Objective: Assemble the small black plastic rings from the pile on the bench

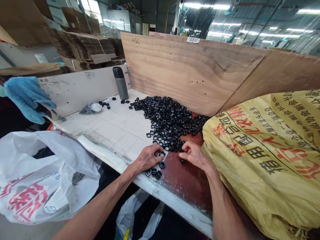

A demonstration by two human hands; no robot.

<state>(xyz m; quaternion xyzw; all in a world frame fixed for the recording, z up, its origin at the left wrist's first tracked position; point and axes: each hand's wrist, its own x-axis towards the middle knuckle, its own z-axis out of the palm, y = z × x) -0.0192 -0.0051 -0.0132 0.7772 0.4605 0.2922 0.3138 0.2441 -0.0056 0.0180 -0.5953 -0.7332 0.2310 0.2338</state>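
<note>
Loose black plastic rings at left grip, which is curled low; hold unclear. Right grip half open, nothing visible in it, beside lone ring. Main heap of rings just beyond both grips on tiled desk; yellow printed sack right of right grip.

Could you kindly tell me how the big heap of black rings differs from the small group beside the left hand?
The big heap holds many rings piled over each other, while the small group is only a handful, lying nearly one deep. The heap reaches back to the wooden board; the small group sits at the table's near edge, by the left hand. Both are black rings.
</note>
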